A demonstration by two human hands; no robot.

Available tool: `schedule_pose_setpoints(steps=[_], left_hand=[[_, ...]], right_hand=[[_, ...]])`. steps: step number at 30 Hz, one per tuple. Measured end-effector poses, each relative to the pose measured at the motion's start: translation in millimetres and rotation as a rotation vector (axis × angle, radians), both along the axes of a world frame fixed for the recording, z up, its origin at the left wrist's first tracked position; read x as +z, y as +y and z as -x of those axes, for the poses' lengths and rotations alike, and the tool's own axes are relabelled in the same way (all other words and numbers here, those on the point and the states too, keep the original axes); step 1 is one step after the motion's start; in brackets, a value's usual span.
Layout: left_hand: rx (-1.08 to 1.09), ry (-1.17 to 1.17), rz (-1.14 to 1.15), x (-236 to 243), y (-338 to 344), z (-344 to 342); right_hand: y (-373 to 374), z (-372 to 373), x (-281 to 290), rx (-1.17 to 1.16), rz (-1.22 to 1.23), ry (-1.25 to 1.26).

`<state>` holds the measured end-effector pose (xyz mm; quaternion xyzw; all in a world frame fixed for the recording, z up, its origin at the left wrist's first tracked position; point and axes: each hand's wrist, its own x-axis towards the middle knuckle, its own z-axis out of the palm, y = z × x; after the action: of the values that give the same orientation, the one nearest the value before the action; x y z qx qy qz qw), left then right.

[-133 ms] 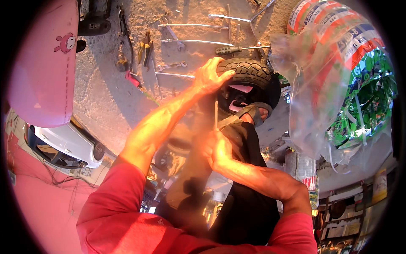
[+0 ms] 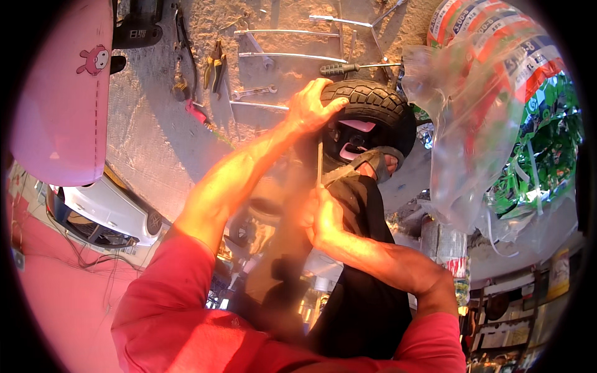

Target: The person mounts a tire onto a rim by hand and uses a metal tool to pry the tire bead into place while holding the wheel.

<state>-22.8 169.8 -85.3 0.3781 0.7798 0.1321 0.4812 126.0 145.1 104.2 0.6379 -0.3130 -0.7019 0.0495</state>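
A small black wheel with a treaded tyre [image 2: 376, 98] stands tilted on the ground ahead of me, pink parts showing on its hub. My left hand [image 2: 311, 109] is closed on the tyre's left side, thumb over the tread. In my right hand [image 2: 323, 214], the fist is wrapped round a tyre lever [image 2: 320, 160], a thin metal bar pointing away from me. The lever's far end meets the wheel's left edge; the exact contact is hidden. My sandalled foot [image 2: 372, 166] presses against the near side of the wheel.
Beyond the wheel lie a screwdriver [image 2: 341, 69], a wrench [image 2: 254, 92], pliers [image 2: 215, 69] and several long metal bars. Wrapped tyres [image 2: 476, 31] and clear plastic [image 2: 451, 124] stand close at right. A pink panel [image 2: 62, 118] is at left, with a white car [image 2: 102, 208] behind.
The view has shifted slightly, so the wheel and tools sit a little differently in the picture. Both hands keep the same grip.
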Motion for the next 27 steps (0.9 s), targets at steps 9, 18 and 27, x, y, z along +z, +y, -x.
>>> schedule_pose_setpoints(steps=[9, 18, 27], left_hand=[[0.078, -0.064, -0.073, -8.6, -9.8, 5.8], [0.091, -0.122, -0.047, -13.9, -16.4, 9.3], [0.104, -0.223, 0.027, -17.4, -12.1, 17.5]], right_hand=[[-22.2, 21.4, -1.7, 0.013, -0.037, 0.018], [-66.9, 47.8, -6.2, 0.017, -0.049, 0.085], [-115.4, 80.6, -24.1, 0.030, -0.080, 0.143]])
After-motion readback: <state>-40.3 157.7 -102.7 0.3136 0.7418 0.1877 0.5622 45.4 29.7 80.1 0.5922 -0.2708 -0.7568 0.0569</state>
